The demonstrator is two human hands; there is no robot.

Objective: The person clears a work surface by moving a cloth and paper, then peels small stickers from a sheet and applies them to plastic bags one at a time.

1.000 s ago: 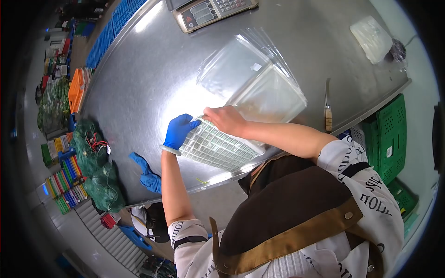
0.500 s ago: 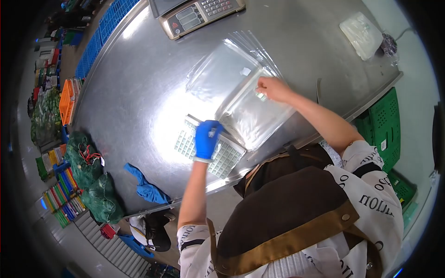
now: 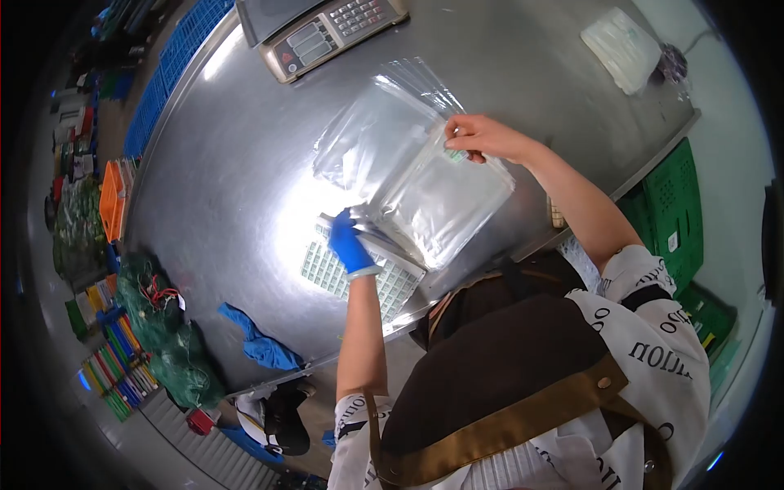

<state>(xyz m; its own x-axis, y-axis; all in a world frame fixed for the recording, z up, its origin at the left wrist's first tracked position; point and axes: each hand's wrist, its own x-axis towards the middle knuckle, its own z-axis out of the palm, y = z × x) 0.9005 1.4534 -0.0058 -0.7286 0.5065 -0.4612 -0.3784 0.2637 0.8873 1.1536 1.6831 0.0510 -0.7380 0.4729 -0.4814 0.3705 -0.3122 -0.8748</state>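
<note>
My left hand (image 3: 349, 243), in a blue glove, has its fingers drawn together over the upper edge of a sheet of small pale green labels (image 3: 339, 278). The gloved fingertips are right at the lower corner of the clear plastic bags (image 3: 384, 122); what they hold is hidden. My bare right hand (image 3: 482, 139) curls over the right-hand part of the bags, thumb and fingers closing on a small greenish label (image 3: 455, 154) at the bag's surface. The bags lie fanned out in a left and a right part, their upper ends spread.
On the metal table (image 3: 237, 188) a scale (image 3: 327, 37) stands at the back. White folded bags (image 3: 621, 51) lie at the far right. A blue glove (image 3: 257, 339) and green net sacks (image 3: 163, 327) are at the left. Green crates (image 3: 674, 212) stand beyond the right edge.
My left hand has moved left and its fingers now point up toward the bags' corner. The right hand has shifted slightly up on the bags. The whole view has shifted a little.
</note>
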